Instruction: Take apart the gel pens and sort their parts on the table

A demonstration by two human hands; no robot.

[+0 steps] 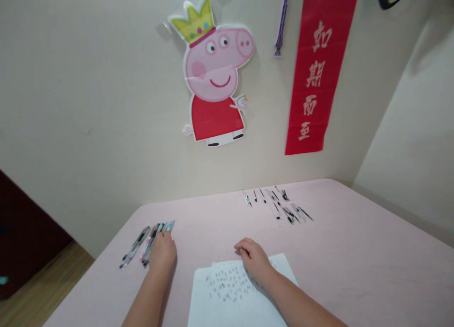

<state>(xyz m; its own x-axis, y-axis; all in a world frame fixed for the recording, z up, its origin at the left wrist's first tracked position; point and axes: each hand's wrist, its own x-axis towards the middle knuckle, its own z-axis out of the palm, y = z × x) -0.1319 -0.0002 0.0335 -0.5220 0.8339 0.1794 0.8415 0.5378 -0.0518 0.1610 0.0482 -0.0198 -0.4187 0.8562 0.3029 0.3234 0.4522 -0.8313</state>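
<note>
My left hand (163, 251) is at the right-hand row of pens (150, 244) on the left side of the table. Its fingers are bent down onto the pens and look closed on one, though the fingertips are partly hidden. My right hand (253, 258) rests over the top edge of a white sheet of paper (227, 313) covered with small dark marks. The fingers of this hand are curled in, and nothing shows in them. Another bunch of pens (135, 246) lies farther left, apart from the hand.
Toward the back of the pink-covered table (213, 223) lie several pen parts (291, 213), dark and clear, in two rough rows. A wall stands directly behind, bearing a cartoon pig cutout (218, 119), a red banner (312, 104) and a hanging purple strap (282, 24).
</note>
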